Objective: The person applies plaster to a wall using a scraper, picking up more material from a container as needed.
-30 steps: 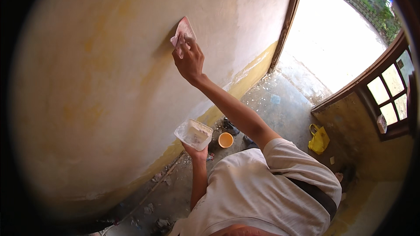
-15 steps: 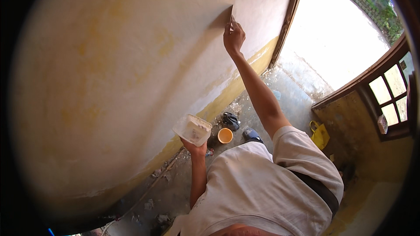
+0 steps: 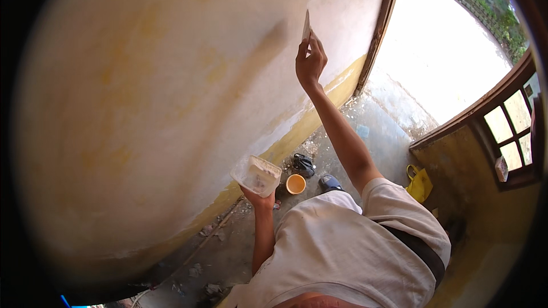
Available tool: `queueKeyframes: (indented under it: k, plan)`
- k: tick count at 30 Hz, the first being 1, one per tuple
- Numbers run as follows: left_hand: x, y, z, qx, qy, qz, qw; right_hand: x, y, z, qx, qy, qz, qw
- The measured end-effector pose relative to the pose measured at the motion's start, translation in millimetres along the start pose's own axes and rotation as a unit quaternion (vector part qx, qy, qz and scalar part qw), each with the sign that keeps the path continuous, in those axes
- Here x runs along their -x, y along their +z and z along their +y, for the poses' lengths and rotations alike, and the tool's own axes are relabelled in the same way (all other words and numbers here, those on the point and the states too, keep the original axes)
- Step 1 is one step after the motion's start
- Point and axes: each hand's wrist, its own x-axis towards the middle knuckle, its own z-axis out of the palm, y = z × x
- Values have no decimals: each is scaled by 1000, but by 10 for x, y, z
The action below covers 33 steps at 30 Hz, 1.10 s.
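Observation:
My right hand (image 3: 311, 64) is raised at the far end of my outstretched arm, fingers closed on a thin flat putty knife (image 3: 306, 25). The blade points up, and its shadow falls to the left, apart from it, so it appears to stand off the wall. White patches cover much of the yellowed wall (image 3: 171, 91). Lower down, near the wall, my left hand (image 3: 260, 199) grips a clear rectangular plastic tub (image 3: 260, 175) from below. Whitish paste and smears show inside the tub, which is tilted.
An orange pot (image 3: 295, 184) stands on the littered floor (image 3: 371, 114), beside a black shoe-like thing (image 3: 302, 165) and a blue sandal (image 3: 330, 182). A yellow bag (image 3: 419, 183) leans at the right. Beyond is a brown-framed doorway (image 3: 383, 28) and a paned window (image 3: 514, 125).
The putty knife has come away from the wall, its shadow now separated from the blade. My right hand has shifted slightly right and down. The tub sits a little lower in view.

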Motion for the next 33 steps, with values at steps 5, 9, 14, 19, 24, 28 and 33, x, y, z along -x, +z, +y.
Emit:
queueKeyframes:
  k: [5,9,14,19,24,28,33]
  plan:
    - [37,-1,-10,-3,-17,16,1000,-205,502,-408,77,-42,12,996]
    - [-15,80,-14,-14,-21,-2,1000,781,549,-1149,-46,-210,-85,973]
    - [-61,99,73,-23,-23,2,999,945,60,-825,-95,-207,-142,963]
    - [-8,95,-34,-14,15,-36,999,-205,-203,66,48,58,-8,997]
    - [-63,-49,-26,16,-23,-14,1000,213,308,-132,17,-68,7,998]
    - [-1,-21,76,-3,-22,-8,1000,1192,293,-852,-78,-189,-141,969]
    - [27,57,151,0,11,-5,1000,1045,-4,-742,-105,-203,-120,966]
